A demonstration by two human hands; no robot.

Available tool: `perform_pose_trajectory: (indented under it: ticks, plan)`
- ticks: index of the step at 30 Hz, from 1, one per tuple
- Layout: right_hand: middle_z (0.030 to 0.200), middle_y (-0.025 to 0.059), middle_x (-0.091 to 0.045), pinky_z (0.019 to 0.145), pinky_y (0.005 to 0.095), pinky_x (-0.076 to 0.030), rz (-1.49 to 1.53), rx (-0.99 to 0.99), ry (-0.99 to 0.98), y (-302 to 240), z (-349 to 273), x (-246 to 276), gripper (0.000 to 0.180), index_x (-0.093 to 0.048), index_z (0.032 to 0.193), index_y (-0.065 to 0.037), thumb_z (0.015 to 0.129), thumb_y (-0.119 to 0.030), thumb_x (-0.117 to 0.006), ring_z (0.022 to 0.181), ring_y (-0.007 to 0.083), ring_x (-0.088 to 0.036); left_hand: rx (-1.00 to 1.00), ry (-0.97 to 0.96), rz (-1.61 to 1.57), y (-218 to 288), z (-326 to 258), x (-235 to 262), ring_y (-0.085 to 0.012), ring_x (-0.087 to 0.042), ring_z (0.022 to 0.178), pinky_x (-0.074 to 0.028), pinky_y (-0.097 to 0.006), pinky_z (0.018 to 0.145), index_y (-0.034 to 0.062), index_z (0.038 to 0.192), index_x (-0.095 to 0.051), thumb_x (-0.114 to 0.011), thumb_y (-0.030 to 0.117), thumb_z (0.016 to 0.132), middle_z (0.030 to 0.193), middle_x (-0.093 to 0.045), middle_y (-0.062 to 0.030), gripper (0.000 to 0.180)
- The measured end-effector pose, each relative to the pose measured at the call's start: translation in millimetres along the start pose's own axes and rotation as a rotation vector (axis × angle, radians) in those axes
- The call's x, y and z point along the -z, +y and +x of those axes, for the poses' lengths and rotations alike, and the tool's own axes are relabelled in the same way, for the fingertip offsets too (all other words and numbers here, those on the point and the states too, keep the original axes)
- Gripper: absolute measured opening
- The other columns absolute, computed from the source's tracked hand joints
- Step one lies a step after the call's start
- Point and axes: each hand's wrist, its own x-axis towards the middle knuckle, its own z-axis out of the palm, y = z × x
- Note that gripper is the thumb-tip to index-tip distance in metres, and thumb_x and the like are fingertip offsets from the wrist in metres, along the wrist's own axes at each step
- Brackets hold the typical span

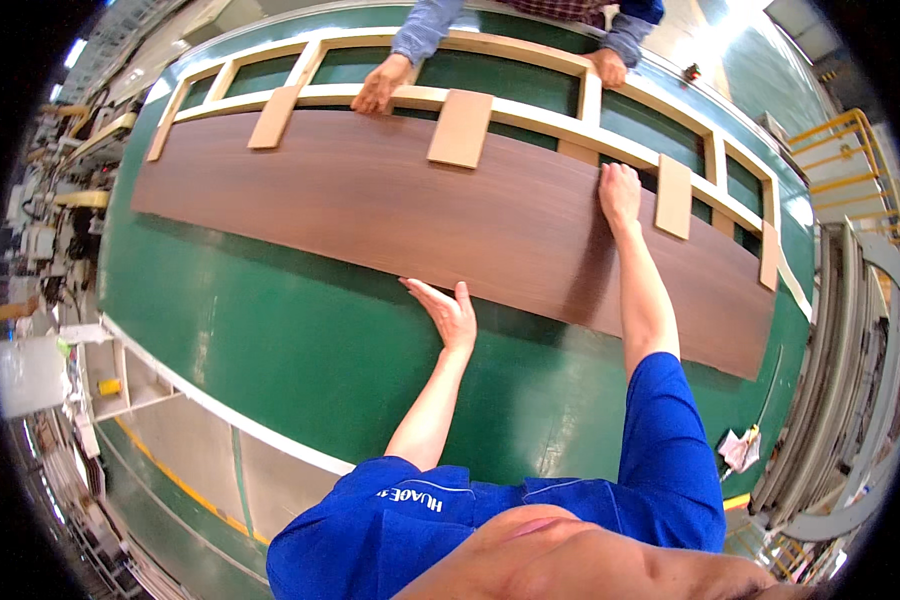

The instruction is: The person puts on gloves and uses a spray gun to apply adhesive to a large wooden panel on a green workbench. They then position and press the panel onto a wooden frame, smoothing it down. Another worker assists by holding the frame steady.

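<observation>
A long dark-brown wood-grain panel (370, 200) lies on a green worktable, overlapping the near side of a pale wooden frame (530, 115). My left hand (447, 315) is open, fingers stretched out against the panel's near edge. At the far edge, right of the middle, my right hand (620, 192) has its fingers curled over the panel. Tan rectangular boards, among them one left of my right hand (460, 128) and one to its right (673, 197), reach from the frame onto the panel.
Across the table, a co-worker's one hand (378, 88) touches the frame's inner rail and the other hand (608, 67) rests on its far rail. The green tabletop (300, 340) extends nearer me. A roller rack (815, 390) and yellow railing (840, 165) stand right; a shelf unit (120, 375) stands left.
</observation>
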Motion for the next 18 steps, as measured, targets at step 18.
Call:
perform_pose_trajectory:
  ticks: [18]
  plan:
    - [0.076, 0.0102, -0.056, 0.065, 0.0415, -0.042, -0.083, -0.055, 0.027, -13.8, -22.3, 13.1, 0.029, -0.055, 0.071, -0.006, 0.088, -0.029, -0.048, 0.078, 0.0276, -0.054, -0.011, 0.039, 0.099, -2.1, -9.5, 13.8, -0.0456, 0.008, 0.13, -0.001, -0.048, 0.107, -0.0108, 0.131, 0.015, -0.047, 0.035, 0.088, 0.136, 0.017, -0.0354, 0.089]
